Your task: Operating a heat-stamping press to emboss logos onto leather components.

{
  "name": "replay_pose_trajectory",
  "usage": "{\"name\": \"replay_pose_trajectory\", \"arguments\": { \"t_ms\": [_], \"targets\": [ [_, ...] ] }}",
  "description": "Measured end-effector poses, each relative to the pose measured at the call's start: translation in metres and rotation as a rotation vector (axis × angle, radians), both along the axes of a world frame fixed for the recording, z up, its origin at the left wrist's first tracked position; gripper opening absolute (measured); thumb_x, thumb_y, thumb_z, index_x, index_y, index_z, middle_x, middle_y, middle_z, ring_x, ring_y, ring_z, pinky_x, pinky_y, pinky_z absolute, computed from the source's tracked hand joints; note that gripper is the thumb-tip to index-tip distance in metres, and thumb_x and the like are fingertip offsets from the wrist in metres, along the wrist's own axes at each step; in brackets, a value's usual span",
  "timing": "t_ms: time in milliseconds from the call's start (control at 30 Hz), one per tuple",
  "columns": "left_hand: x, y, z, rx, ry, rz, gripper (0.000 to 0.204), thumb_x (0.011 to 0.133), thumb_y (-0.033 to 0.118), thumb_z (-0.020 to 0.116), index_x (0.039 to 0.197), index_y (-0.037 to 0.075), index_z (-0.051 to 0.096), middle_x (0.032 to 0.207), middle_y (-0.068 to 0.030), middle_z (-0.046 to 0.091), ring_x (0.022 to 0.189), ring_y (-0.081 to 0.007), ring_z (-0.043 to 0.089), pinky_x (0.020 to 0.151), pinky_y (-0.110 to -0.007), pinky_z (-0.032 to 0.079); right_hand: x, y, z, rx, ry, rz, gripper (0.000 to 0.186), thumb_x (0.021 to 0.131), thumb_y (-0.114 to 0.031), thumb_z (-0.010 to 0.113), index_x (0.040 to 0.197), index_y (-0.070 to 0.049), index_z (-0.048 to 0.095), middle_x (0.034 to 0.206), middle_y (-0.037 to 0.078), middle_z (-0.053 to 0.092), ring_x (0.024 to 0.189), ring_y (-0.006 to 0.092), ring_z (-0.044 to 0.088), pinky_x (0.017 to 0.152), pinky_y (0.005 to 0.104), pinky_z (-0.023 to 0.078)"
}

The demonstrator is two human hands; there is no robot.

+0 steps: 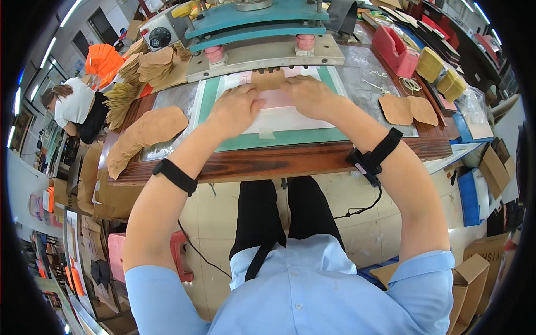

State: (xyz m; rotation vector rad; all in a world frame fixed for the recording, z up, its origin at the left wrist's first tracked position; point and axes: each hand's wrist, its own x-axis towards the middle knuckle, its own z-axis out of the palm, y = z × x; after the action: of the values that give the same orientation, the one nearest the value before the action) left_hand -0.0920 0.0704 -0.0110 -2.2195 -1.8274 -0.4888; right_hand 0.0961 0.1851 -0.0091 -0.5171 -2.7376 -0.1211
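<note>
Head view is filled by a dark wooden counter [290, 159] with a worn, glossy front edge, on which a flat green cutting mat [290, 137] is laid, topped by a smooth pale pink-and-white sheet [282, 109]. A small tan suede-like leather piece [268, 80] with a notched upper edge is seen lying on that sheet, directly under the front lip of the teal-and-grey metal press [262, 33], between the two hands. The left hand [235, 109] is laid palm down and mostly flat on the sheet, fingers loosely spread, its fingertips just beside the piece's left edge; nothing is gripped. The right hand [310, 95] is likewise pressed flat, fingers extended toward the piece and touching its right edge, with nothing enclosed. Black bands are worn on both forearms. To the left, an overlapping fanned row of tan leather cut-outs [148, 131] is spread along the counter, with further stacks of tan pieces [151, 64] behind it. To the right, two rounded tan leather pieces [409, 109] are set side by side on a grey metal plate, near a red tape dispenser [395, 50] and yellow sponge-like blocks [432, 64]. Another person in a white top [72, 106] is seated well apart at the far left.
</note>
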Motion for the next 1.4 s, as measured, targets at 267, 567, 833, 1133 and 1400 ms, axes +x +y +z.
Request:
{"name": "replay_pose_trajectory", "arguments": {
  "t_ms": [267, 567, 833, 1133, 1400],
  "targets": [
    [-0.002, -0.008, 0.018, -0.245, -0.229, 0.058, 0.033, 0.094, 0.028, 0.042, 0.111, 0.002, 0.052, 0.114, -0.0191, 0.056, 0.104, -0.0369, 0.054, 0.089, -0.041, 0.042, 0.001, -0.003, 0.005, -0.025, -0.066, -0.001, 0.028, 0.078, -0.001, 0.047, 0.104, 0.0, 0.058, 0.11, 0.015, 0.06, 0.107, 0.029, 0.055, 0.094, 0.0382, 0.043],
    [0.031, -0.123, 0.046, -0.068, -0.316, -0.142, 0.02, 0.093, 0.02, 0.049, 0.096, 0.002, 0.057, 0.099, -0.0145, 0.058, 0.091, -0.0326, 0.057, 0.077, -0.039, 0.047, 0.046, -0.062, 0.034, 0.05, 0.211, 0.21, 0.028, 0.077, 0.001, 0.048, 0.103, 0.0, 0.058, 0.103, 0.016, 0.06, 0.099, 0.0322, 0.057, 0.088, 0.0402, 0.045],
    [0.068, -0.188, -0.099, -1.021, -1.344, -0.178, 0.034, 0.097, 0.031, 0.043, 0.096, 0.002, 0.06, 0.09, -0.0078, 0.064, 0.083, -0.0178, 0.062, 0.076, -0.03, 0.05, 0.115, -0.131, -0.076, -1.532, -0.344, 0.372, 0.029, 0.093, -0.022, 0.052, 0.112, -0.002, 0.058, 0.102, 0.005, 0.065, 0.09, 0.0157, 0.061, 0.084, 0.0285, 0.047],
    [0.05, -0.103, -0.123, 0.423, -2.708, -0.393, 0.042, 0.097, 0.035, 0.033, 0.124, 0.006, 0.048, 0.125, -0.0109, 0.053, 0.114, -0.0271, 0.052, 0.097, -0.043, 0.042, 0.052, -0.113, -0.125, -2.17, 1.996, 0.214, 0.046, 0.093, -0.045, 0.041, 0.119, -0.008, 0.051, 0.117, 0.005, 0.055, 0.108, 0.0226, 0.052, 0.093, 0.0377, 0.043],
    [0.04, -0.102, -0.123, 0.452, -2.712, -0.323, 0.045, 0.097, 0.035, 0.03, 0.129, 0.008, 0.046, 0.132, -0.0079, 0.049, 0.122, -0.0266, 0.046, 0.103, -0.047, 0.037, 0.051, -0.109, -0.126, -2.113, 1.93, 0.389, 0.05, 0.096, -0.042, 0.031, 0.13, -0.008, 0.042, 0.13, 0.009, 0.047, 0.118, 0.0273, 0.046, 0.099, 0.0445, 0.039]
  ]
}}
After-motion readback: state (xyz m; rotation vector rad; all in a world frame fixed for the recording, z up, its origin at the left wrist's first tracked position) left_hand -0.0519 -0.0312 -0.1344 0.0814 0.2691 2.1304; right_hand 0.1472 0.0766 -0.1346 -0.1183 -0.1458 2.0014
